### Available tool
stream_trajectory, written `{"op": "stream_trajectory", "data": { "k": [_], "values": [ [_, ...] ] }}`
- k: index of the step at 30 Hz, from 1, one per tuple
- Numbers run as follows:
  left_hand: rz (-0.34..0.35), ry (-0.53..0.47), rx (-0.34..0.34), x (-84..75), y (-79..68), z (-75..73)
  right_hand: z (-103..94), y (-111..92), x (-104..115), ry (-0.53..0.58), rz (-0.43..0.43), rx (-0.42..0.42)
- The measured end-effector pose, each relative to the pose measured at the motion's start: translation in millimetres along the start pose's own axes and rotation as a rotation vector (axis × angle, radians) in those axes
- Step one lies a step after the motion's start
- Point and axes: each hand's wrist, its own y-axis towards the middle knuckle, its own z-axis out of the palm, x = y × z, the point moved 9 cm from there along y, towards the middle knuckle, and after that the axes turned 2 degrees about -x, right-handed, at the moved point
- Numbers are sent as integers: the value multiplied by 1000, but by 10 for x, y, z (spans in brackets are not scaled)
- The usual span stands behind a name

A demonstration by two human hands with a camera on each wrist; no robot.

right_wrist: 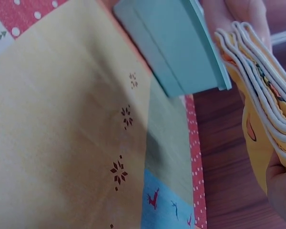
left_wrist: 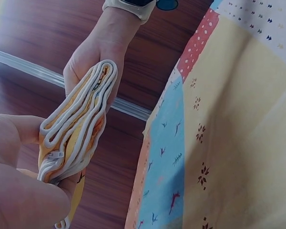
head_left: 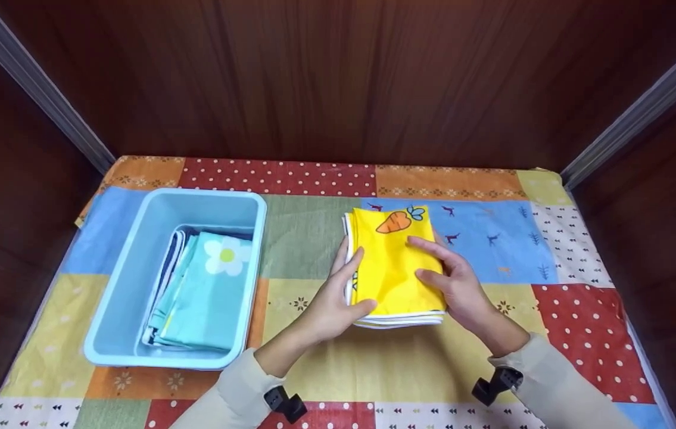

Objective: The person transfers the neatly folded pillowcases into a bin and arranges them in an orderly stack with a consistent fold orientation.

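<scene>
A folded yellow cloth (head_left: 394,262) with a carrot print and white edging is held up over the table between both hands. At its left edge, my left hand (head_left: 323,304) grips it with the thumb on top. My right hand (head_left: 463,292) holds the right edge, thumb and a finger lying on the upper face and the other fingers hidden beneath. Seen end-on in the left wrist view, the folded cloth (left_wrist: 76,124) shows several stacked layers and a small white tab (left_wrist: 56,154). The right wrist view shows the same layers, with the right hand (right_wrist: 283,191) at the lower edge.
Left of the hands stands a light blue plastic bin (head_left: 117,286). Folded cloths lie inside, with a turquoise flower-print cloth (head_left: 206,310) on top. A patchwork tablecloth (head_left: 308,232) covers the table. Dark wood-grain panels (head_left: 338,77) rise at the back and both sides.
</scene>
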Motion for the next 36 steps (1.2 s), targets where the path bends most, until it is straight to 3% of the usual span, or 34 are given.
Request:
{"op": "stream_trajectory", "data": {
  "k": [36],
  "values": [
    [-28, -50, -51, -19, -175, -322, 344, 105, -5, 18, -20, 26]
  ]
}}
